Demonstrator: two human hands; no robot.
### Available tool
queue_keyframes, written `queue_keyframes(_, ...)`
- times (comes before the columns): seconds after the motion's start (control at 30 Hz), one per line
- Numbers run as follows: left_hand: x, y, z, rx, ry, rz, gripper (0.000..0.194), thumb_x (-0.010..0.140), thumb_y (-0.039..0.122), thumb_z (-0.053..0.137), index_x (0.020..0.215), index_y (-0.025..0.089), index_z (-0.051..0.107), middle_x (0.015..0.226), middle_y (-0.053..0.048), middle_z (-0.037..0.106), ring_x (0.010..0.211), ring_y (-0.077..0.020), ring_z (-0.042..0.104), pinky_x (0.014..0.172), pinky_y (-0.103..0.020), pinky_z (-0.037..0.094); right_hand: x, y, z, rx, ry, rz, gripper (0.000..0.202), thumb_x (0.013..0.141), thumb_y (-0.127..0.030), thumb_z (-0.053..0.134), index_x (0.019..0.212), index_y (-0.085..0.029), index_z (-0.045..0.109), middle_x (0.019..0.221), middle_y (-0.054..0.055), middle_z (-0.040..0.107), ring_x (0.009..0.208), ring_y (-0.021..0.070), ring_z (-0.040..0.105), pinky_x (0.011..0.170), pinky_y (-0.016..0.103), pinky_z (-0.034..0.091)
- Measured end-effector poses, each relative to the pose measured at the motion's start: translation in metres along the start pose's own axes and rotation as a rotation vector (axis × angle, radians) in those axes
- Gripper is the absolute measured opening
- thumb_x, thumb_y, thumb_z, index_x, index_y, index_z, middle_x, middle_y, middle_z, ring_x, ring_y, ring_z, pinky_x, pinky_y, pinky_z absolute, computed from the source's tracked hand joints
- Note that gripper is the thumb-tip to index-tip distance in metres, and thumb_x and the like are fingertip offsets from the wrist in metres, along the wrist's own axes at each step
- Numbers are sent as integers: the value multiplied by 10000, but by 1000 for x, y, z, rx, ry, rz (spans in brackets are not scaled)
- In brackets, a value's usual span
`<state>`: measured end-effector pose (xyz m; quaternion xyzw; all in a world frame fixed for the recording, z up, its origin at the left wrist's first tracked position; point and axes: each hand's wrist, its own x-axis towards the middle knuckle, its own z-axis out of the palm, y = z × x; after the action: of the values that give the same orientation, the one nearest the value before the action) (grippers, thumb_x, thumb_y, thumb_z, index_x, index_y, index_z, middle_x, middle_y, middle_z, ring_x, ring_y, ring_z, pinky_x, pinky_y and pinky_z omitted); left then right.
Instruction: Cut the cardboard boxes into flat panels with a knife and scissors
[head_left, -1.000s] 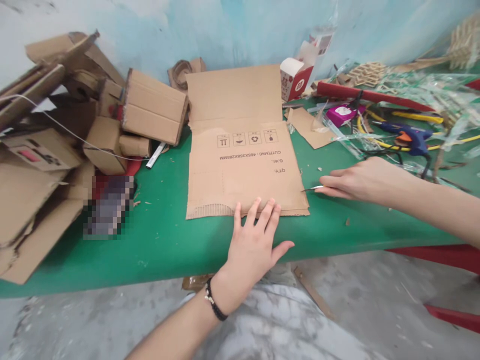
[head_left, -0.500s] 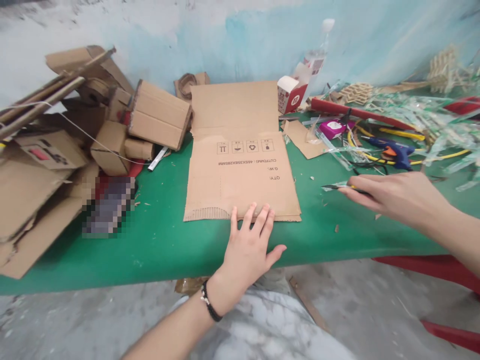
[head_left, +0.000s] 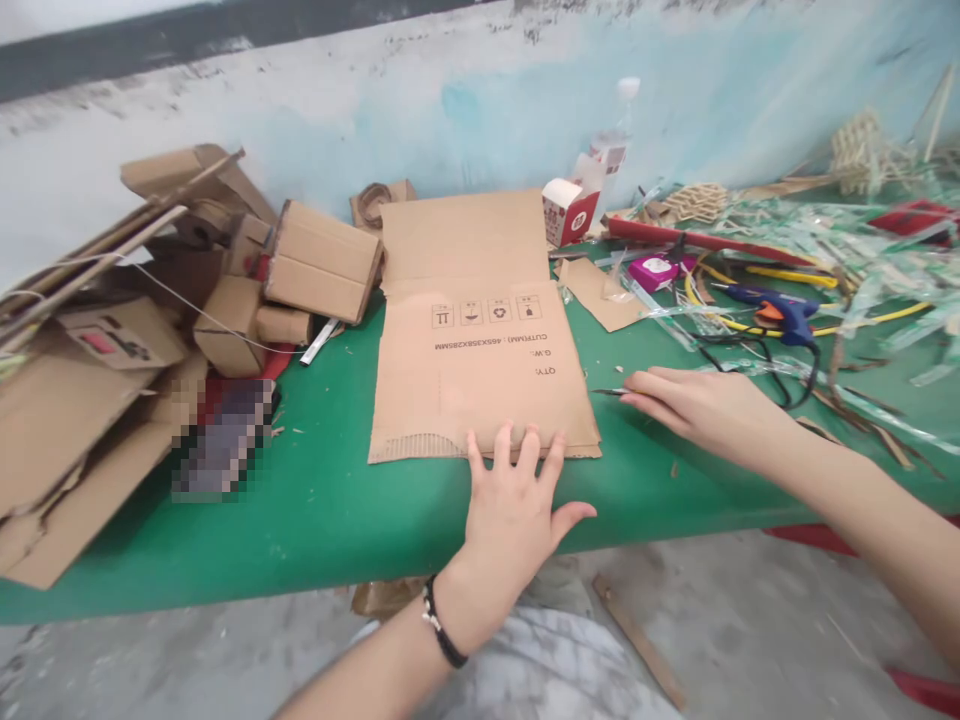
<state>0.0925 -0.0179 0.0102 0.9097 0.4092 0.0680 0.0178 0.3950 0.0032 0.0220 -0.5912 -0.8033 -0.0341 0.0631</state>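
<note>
A flat sheet of printed cardboard (head_left: pixel 480 370) lies on the green table (head_left: pixel 315 540), its upper part creased across and its near edge facing me. My left hand (head_left: pixel 514 500) rests on that near edge, fingers spread and thumb out to the right. To the right of the sheet, my right hand (head_left: pixel 682 405) grips a utility knife (head_left: pixel 609 392). Its thin dark blade points left, close to the sheet's right edge; the handle is mostly hidden in my fingers.
Cardboard boxes (head_left: pixel 322 262) and wooden sticks (head_left: pixel 97 255) are heaped on the left. At the right lie a blue glue gun (head_left: pixel 787 312), a purple tape measure (head_left: pixel 654 270), a red strip (head_left: pixel 712 240) and clear plastic strips (head_left: pixel 817 220). A bottle (head_left: pixel 611 150) stands by the wall.
My right hand has moved left with the knife, bringing the blade nearer the cardboard. My left hand still presses the near edge, slightly further right. The view has tilted up a little.
</note>
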Motion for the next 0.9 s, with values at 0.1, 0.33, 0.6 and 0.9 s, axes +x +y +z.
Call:
queue_keyframes(0.1, 4, 5, 2, -20, -2, -19, 704, 1058, 694, 457, 1586, 239, 558, 1505, -174, 634, 1463, -413, 506, 1152, -876, 376, 9, -6, -4, -90, -35, -61, 500, 1150, -553, 335, 972, -242, 683, 825, 27, 732, 690, 178, 706, 505, 282, 234)
queue_keyframes(0.33, 5, 6, 3, -27, -22, -30, 673, 1036, 669, 546, 1580, 272, 561, 1522, -161, 627, 1532, -418, 449, 1154, -887, 358, 15, -15, -3, -199, -55, -118, 555, 1145, -564, 341, 841, -223, 656, 709, 13, 671, 574, 154, 622, 534, 308, 145)
queue_keyframes(0.6, 5, 6, 6, -27, -14, -17, 661, 1055, 649, 529, 1585, 256, 568, 1532, -178, 628, 1536, -445, 442, 1143, -899, 358, 16, -16, -7, -213, -85, -143, 554, 1144, -558, 351, 843, -223, 673, 703, 13, 670, 588, 159, 630, 541, 305, 133)
queue_keyframes(0.9, 5, 7, 7, -47, -22, -25, 657, 1064, 640, 517, 1594, 253, 555, 1550, -166, 623, 1550, -435, 433, 1159, -893, 345, 18, -14, -7, -249, -69, -157, 542, 1134, -571, 375, 830, -228, 663, 693, 7, 670, 569, 160, 623, 536, 303, 128)
